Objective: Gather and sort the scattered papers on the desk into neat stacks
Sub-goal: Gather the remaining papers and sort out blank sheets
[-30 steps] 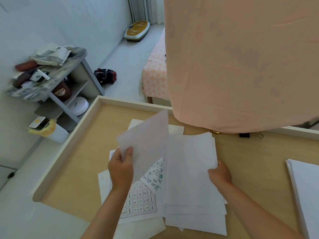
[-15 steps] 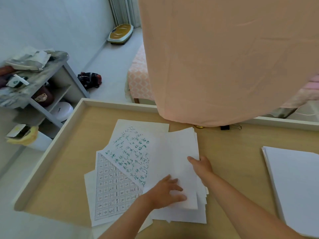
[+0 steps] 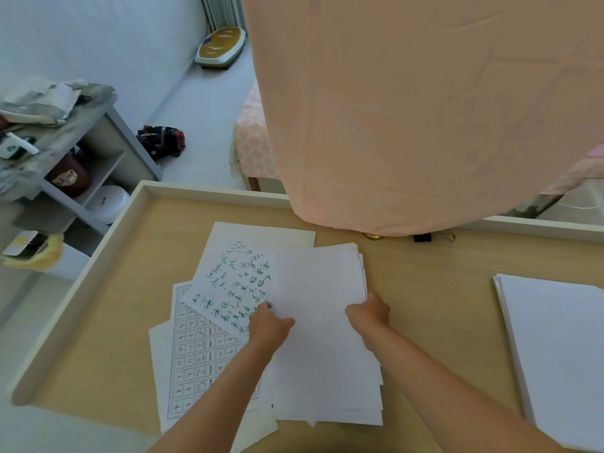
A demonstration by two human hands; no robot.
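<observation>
A loose pile of blank white sheets (image 3: 322, 325) lies in the middle of the wooden desk (image 3: 431, 315). My left hand (image 3: 269, 326) grips its left edge and my right hand (image 3: 371, 313) grips its right edge, fingers curled round the paper. To the left of the pile, a sheet with green handwriting (image 3: 233, 284) overlaps a printed grid sheet (image 3: 196, 354) and other white sheets. A separate neat stack of white paper (image 3: 555, 348) lies at the desk's right.
A peach cloth (image 3: 425, 109) hangs over the desk's far edge. A black binder clip (image 3: 431, 237) and a small gold object (image 3: 372, 236) lie below it. The desk has a raised white rim (image 3: 81, 282). A cluttered grey shelf (image 3: 65, 148) stands to the left.
My left hand laid the lifted sheet down on the pile, pressed it flat, then shifted to the pile's left edge. The right hand stayed at the right edge. The camera view shifted.
</observation>
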